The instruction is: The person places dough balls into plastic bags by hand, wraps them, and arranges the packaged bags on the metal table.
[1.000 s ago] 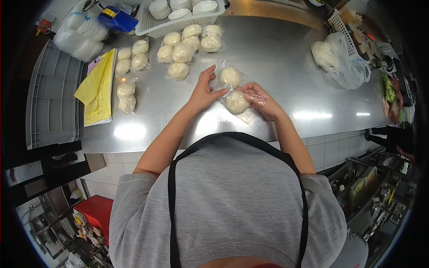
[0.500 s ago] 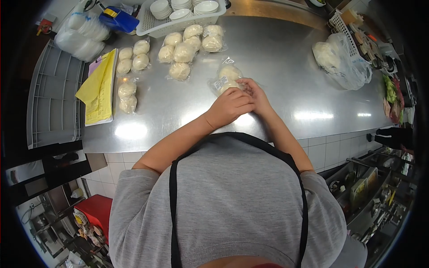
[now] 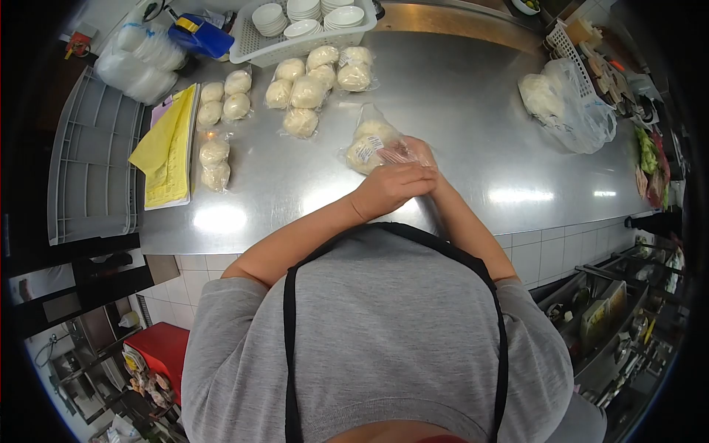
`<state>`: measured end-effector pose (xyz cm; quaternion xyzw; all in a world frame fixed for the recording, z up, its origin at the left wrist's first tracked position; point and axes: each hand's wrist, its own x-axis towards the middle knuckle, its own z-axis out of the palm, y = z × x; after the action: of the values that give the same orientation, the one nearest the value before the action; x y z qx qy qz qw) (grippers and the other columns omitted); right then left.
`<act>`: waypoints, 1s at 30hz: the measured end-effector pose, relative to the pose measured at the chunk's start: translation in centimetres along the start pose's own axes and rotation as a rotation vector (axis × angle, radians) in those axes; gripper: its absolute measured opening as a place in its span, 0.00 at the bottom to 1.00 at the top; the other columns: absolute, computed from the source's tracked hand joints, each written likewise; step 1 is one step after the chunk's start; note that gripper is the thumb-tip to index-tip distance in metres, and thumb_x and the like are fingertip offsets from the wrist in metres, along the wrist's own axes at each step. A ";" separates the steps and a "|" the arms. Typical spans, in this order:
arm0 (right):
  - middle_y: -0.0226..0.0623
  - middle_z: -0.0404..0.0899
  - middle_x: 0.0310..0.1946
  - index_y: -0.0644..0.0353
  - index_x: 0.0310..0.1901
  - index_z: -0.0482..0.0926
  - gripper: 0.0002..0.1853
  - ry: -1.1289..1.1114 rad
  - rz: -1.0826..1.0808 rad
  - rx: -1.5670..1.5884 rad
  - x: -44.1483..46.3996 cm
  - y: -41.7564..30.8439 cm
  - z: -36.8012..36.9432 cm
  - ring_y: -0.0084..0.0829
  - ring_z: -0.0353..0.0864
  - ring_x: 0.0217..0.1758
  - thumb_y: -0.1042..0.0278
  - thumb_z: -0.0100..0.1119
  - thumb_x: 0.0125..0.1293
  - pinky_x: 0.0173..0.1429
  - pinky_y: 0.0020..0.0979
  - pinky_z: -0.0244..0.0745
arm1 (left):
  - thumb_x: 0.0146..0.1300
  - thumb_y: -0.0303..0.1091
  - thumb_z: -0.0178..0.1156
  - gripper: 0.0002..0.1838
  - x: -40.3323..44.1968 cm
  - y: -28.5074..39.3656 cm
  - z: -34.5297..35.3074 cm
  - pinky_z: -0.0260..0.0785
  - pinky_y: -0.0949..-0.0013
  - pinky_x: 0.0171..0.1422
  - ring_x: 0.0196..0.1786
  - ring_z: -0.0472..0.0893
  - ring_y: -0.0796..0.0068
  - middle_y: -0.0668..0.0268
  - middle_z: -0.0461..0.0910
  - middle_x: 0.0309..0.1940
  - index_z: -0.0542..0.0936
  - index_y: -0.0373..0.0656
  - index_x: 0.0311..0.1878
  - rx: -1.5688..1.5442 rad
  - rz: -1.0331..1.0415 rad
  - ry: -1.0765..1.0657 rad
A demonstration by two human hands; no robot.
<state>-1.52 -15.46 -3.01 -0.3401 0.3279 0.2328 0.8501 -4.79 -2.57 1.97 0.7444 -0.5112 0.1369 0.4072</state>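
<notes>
A clear plastic bag of dough balls (image 3: 363, 149) with a white printed label lies on the steel table in front of me. My right hand (image 3: 415, 156) is at the bag's right side, its fingers closed on the gathered clear plastic. Just below, my left hand (image 3: 396, 182) reaches across with its fingers curled against my right hand; what its fingertips hold is too small to make out. More bagged dough balls (image 3: 306, 92) lie farther back, and others (image 3: 215, 153) sit to the left.
White bowls (image 3: 303, 29) stand in a white basket (image 3: 258, 53) at the back. Yellow paper (image 3: 171, 159) and a grey crate (image 3: 92, 159) are at the left. A plastic bag (image 3: 569, 111) lies on the right of the steel table (image 3: 458, 96).
My left hand has moved from the bag's left side across to my right hand. The bag's plastic is now gathered at the right, and its label faces up.
</notes>
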 end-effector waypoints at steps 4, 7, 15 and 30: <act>0.35 0.78 0.36 0.57 0.37 0.77 0.11 -0.175 -0.496 -1.475 0.2 -0.6 0.6 0.31 0.78 0.36 0.59 0.56 0.61 0.39 0.34 0.74 | 0.55 0.27 0.58 0.10 0.1 -0.1 0.0 0.74 0.68 0.50 0.50 0.79 0.67 0.64 0.79 0.46 0.80 0.43 0.42 -0.047 -0.017 -0.012; 0.36 0.79 0.40 0.58 0.38 0.77 0.14 -0.278 -0.704 -1.453 4.2 0.4 -3.4 0.32 0.78 0.40 0.55 0.59 0.59 0.44 0.35 0.73 | 0.60 0.38 0.58 0.16 0.7 -0.5 -1.1 0.71 0.65 0.55 0.54 0.77 0.64 0.60 0.77 0.51 0.78 0.43 0.48 -0.041 -0.013 -0.146; 0.32 0.80 0.39 0.59 0.46 0.77 0.18 -0.114 -0.720 -1.309 -2.2 -7.5 -5.4 0.27 0.77 0.44 0.56 0.62 0.59 0.48 0.27 0.71 | 0.59 0.61 0.52 0.35 -0.8 -8.5 -4.6 0.66 0.60 0.58 0.55 0.75 0.54 0.53 0.74 0.55 0.71 0.42 0.60 0.099 -0.688 -0.336; 0.34 0.76 0.42 0.64 0.50 0.71 0.21 -0.319 -0.460 -0.826 -3.7 2.0 0.4 0.22 0.75 0.45 0.61 0.64 0.60 0.48 0.23 0.72 | 0.57 0.33 0.65 0.10 -4.7 -6.5 -4.6 0.70 0.77 0.38 0.34 0.75 0.83 0.70 0.77 0.31 0.73 0.43 0.36 -0.998 -1.120 0.056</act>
<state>-5.13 -14.43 -0.95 -0.6721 -0.0095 0.1989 0.7132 -0.25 4.90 -1.05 0.6162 -0.0467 -0.3202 0.7180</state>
